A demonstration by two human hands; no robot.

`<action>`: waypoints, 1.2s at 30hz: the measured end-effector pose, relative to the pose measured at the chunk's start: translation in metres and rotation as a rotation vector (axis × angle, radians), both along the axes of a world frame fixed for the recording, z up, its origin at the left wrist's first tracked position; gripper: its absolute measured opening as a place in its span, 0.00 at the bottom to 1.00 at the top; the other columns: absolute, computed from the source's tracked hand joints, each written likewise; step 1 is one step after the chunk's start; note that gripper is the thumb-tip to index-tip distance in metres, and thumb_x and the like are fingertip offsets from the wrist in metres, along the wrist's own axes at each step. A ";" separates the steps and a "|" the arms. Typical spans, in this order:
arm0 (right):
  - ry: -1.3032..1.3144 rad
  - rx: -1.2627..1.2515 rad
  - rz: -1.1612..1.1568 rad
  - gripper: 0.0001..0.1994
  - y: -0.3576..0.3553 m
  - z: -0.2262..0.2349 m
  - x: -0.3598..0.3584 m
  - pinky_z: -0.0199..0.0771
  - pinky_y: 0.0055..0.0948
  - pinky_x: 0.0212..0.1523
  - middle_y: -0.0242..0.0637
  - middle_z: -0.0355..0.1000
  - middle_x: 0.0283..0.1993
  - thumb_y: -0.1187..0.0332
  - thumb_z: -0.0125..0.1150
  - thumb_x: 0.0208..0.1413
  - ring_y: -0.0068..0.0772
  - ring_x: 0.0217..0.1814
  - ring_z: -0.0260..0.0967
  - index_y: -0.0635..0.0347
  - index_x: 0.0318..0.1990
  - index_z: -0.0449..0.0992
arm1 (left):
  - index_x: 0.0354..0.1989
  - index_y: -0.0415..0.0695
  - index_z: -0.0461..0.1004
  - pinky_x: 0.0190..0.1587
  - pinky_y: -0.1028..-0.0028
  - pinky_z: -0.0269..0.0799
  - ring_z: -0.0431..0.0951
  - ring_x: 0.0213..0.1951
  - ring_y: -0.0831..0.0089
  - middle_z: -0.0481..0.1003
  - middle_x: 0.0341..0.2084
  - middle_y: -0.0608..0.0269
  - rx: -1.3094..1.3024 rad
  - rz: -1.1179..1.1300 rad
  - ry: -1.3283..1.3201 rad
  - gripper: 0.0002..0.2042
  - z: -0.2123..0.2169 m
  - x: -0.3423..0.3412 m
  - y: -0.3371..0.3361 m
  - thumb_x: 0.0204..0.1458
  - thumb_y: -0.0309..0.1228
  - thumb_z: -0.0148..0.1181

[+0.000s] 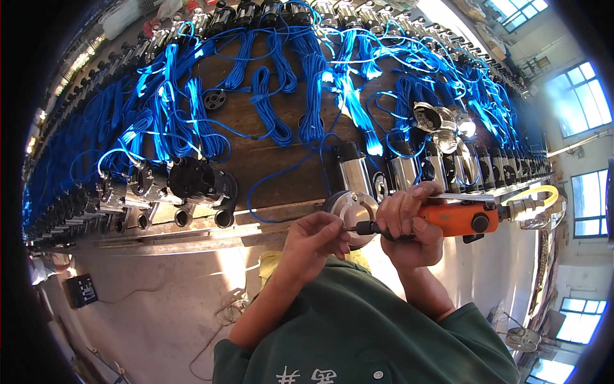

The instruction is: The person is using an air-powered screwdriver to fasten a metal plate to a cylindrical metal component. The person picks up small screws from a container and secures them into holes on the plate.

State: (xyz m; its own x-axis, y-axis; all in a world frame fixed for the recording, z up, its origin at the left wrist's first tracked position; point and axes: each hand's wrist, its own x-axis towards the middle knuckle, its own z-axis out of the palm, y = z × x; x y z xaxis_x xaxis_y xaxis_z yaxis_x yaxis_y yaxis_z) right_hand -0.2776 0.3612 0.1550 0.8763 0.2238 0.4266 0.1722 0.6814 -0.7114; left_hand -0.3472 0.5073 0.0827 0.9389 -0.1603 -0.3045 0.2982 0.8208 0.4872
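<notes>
Blue cable bundles [268, 102], black pumps [201, 182]

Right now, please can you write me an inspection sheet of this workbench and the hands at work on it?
Surface: long dark wooden workbench with a metal front rail, almost fully covered.
Job's things: orange pneumatic screwdriver with a yellow air hose; round silver motor end cap at the bit.
Clutter: black pump motor at the left; rows of silver motor bodies at the right.
Grippers: right hand grips the screwdriver; left hand pinches at the bit tip, what it holds too small to tell.
Cables: many bundled blue cables across the bench.
Surroundings: grey floor, bright windows at the right.
</notes>
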 end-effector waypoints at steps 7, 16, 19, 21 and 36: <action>0.007 0.009 0.021 0.16 0.007 0.003 -0.004 0.63 0.27 0.26 0.29 0.57 0.21 0.68 0.51 0.52 0.24 0.21 0.56 0.63 0.47 0.63 | 0.37 0.38 0.73 0.24 0.75 0.73 0.78 0.23 0.69 0.77 0.26 0.55 -0.073 -0.002 0.056 0.07 0.003 -0.005 0.003 0.57 0.30 0.58; 0.081 -0.185 0.018 0.17 -0.009 -0.012 -0.018 0.66 0.33 0.33 0.34 0.64 0.27 0.72 0.58 0.48 0.29 0.28 0.64 0.60 0.45 0.60 | 0.39 0.39 0.78 0.20 0.85 0.57 0.64 0.16 0.89 0.67 0.12 0.72 0.538 -0.081 -0.227 0.09 -0.018 -0.004 0.000 0.49 0.25 0.67; 0.059 -0.230 0.006 0.17 -0.007 -0.022 -0.015 0.67 0.33 0.34 0.35 0.65 0.28 0.73 0.58 0.48 0.30 0.28 0.64 0.60 0.45 0.60 | 0.44 0.40 0.79 0.21 0.84 0.54 0.60 0.17 0.90 0.65 0.12 0.76 0.759 -0.071 -0.333 0.16 -0.030 -0.004 0.001 0.44 0.23 0.70; 0.033 -0.275 0.011 0.17 -0.006 -0.022 -0.014 0.67 0.32 0.34 0.36 0.65 0.28 0.73 0.58 0.48 0.30 0.27 0.64 0.61 0.45 0.60 | 0.45 0.42 0.79 0.22 0.84 0.54 0.59 0.17 0.90 0.64 0.12 0.76 0.818 -0.053 -0.337 0.17 -0.031 -0.004 0.001 0.44 0.23 0.70; -0.205 -0.487 0.049 0.13 -0.001 -0.041 -0.007 0.75 0.27 0.35 0.38 0.71 0.27 0.75 0.63 0.38 0.31 0.28 0.73 0.66 0.34 0.70 | 0.48 0.47 0.78 0.21 0.79 0.57 0.59 0.17 0.84 0.63 0.11 0.69 0.977 0.001 -0.273 0.22 -0.032 -0.009 0.001 0.41 0.28 0.72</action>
